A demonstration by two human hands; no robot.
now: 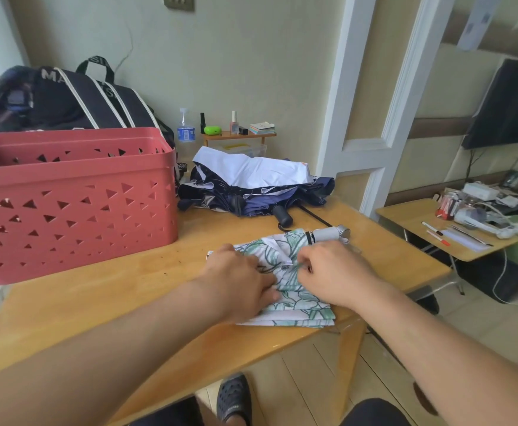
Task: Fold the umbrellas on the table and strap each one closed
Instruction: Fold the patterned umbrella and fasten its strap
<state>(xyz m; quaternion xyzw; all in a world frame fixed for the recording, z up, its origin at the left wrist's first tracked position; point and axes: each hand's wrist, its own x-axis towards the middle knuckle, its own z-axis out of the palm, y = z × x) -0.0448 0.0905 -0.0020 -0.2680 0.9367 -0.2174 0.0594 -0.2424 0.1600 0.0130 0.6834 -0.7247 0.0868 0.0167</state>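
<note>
A white umbrella with a green leaf print (294,305) lies collapsed on the wooden table (104,302), its grey handle (328,234) pointing to the far right. My left hand (239,281) lies on its canopy, fingers curled into the folds. My right hand (331,272) pinches a small strap or fold of the fabric at the umbrella's middle. Behind it lies a dark blue umbrella (257,195), loosely collapsed, with a white inner side and a black handle (282,215).
A large red perforated basket (73,198) stands on the table's left, a black backpack (67,99) behind it. Bottles and small items sit on a little shelf (239,135) by the wall. A cluttered side table (454,232) stands to the right.
</note>
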